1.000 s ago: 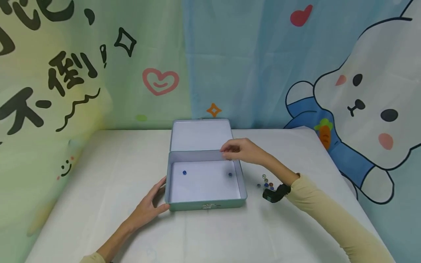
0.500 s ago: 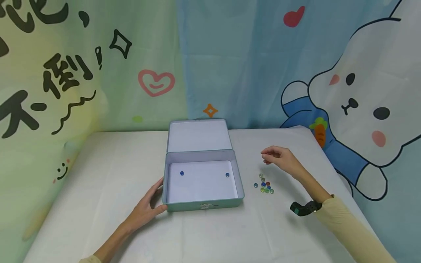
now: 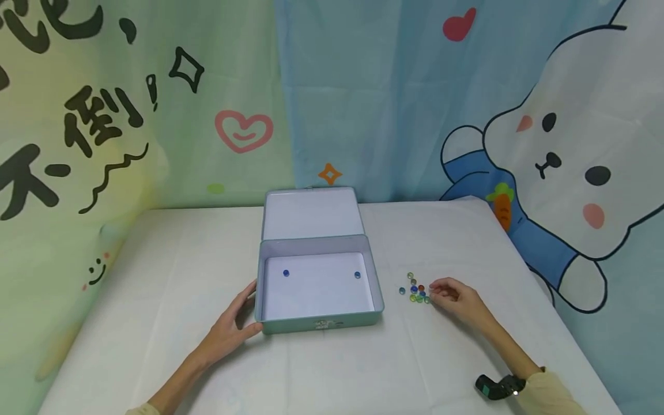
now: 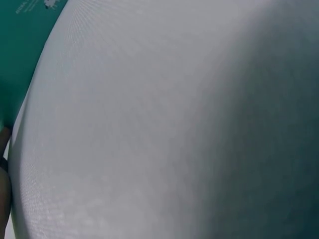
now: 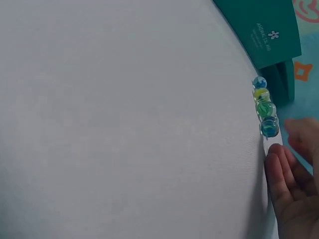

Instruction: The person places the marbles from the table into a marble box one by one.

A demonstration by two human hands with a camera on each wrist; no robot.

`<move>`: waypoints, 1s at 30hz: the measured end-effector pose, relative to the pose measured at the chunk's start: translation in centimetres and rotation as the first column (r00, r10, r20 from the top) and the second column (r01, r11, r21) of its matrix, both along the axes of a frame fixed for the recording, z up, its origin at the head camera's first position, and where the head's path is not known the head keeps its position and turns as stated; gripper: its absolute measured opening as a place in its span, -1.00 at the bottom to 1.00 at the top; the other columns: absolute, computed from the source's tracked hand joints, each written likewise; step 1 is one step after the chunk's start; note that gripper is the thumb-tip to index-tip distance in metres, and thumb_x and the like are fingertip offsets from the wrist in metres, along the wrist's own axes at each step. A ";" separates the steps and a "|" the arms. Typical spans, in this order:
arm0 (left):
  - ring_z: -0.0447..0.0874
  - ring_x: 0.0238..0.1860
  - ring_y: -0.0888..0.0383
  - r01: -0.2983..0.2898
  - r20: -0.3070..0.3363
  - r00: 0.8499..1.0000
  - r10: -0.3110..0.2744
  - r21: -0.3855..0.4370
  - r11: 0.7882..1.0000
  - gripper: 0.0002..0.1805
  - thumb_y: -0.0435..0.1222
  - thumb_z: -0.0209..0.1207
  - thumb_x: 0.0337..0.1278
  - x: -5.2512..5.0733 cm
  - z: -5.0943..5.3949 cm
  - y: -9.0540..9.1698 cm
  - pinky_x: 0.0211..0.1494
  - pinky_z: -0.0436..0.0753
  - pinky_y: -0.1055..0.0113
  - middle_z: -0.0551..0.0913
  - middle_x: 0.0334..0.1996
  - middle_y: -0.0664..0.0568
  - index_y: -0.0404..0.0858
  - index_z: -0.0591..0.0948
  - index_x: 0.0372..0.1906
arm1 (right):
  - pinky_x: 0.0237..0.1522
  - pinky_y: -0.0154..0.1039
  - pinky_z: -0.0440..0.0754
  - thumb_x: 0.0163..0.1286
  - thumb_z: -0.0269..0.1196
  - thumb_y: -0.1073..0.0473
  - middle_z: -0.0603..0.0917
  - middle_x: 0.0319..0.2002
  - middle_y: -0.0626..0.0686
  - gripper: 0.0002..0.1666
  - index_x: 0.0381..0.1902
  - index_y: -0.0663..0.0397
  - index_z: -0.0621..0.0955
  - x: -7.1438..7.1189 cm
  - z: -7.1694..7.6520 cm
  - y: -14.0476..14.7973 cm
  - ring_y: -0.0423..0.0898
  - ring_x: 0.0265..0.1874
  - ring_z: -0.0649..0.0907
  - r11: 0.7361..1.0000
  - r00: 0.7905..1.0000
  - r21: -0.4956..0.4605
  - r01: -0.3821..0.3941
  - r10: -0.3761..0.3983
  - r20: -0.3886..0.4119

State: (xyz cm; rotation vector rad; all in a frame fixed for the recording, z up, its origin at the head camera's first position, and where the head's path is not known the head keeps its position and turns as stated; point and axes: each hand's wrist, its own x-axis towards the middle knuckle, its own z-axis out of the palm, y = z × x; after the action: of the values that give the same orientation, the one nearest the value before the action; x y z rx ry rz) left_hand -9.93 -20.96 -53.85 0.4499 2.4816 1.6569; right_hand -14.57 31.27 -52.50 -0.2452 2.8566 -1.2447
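A green tin box (image 3: 324,323) with its lid (image 3: 313,214) tipped back holds two blue marbles, one at the left (image 3: 286,273) and one at the right (image 3: 357,275). My left hand (image 3: 226,334) rests on the box's left side, fingers along the wall and thumb at the front corner. To the right of the box, a cluster of coloured glass marbles (image 3: 414,289) lies on the cloth. My right hand (image 3: 461,302) is at the cluster's right edge, thumb and fingers apart beside the marbles in the right wrist view (image 5: 294,174); nothing shows between them.
White cloth (image 3: 332,374) covers the table. Behind it hangs a printed curtain (image 3: 342,104) with a rabbit figure (image 3: 581,144) on the right. A black wrist device (image 3: 498,387) sits on my right forearm.
My right hand has moved from above the box's right back corner, out to the right, then down beside the marble cluster. My left hand stays at the box.
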 end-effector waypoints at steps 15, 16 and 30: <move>0.22 0.44 -0.27 -0.004 0.006 1.000 0.004 0.010 1.000 -0.03 -0.30 0.29 0.13 0.1 -0.1 -0.2 0.41 0.16 -0.35 0.08 0.53 -0.11 0.21 0.00 0.52 | -0.42 -0.47 0.57 0.07 0.41 0.42 0.61 -0.42 -0.08 -0.76 -0.27 0.20 0.63 0.0 -0.8 -0.9 -0.46 -0.43 0.50 0.976 0.945 0.103 -0.193 0.213 -0.249; 0.22 0.44 -0.27 -0.005 0.006 1.000 0.005 0.008 1.000 -0.03 -0.30 0.29 0.13 0.1 -0.1 -0.1 0.41 0.16 -0.35 0.08 0.53 -0.12 0.21 0.00 0.52 | -0.43 -0.47 0.57 0.07 0.41 0.42 0.61 -0.43 -0.09 -0.76 -0.28 0.19 0.63 0.1 -0.8 -0.9 -0.46 -0.43 0.50 0.976 0.945 0.112 -0.188 0.211 -0.250; 0.24 0.43 -0.27 0.003 -0.005 1.000 -0.003 -0.007 1.000 -0.03 -0.30 0.29 0.12 0.2 0.1 0.1 0.42 0.22 -0.26 0.12 0.52 -0.12 0.18 0.01 0.53 | -0.42 -0.59 0.52 -0.04 0.42 0.50 0.63 -0.46 -0.09 -0.71 -0.35 0.18 0.62 0.4 -1.8 -0.6 -0.43 -0.46 0.53 0.977 0.909 0.116 -0.179 0.209 -0.361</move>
State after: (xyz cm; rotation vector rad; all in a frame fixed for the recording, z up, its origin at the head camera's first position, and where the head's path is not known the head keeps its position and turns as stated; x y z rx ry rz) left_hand -9.75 -20.82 -53.77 0.4576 2.4882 1.6469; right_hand -14.15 30.70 -54.30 -0.8271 3.0772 -1.1480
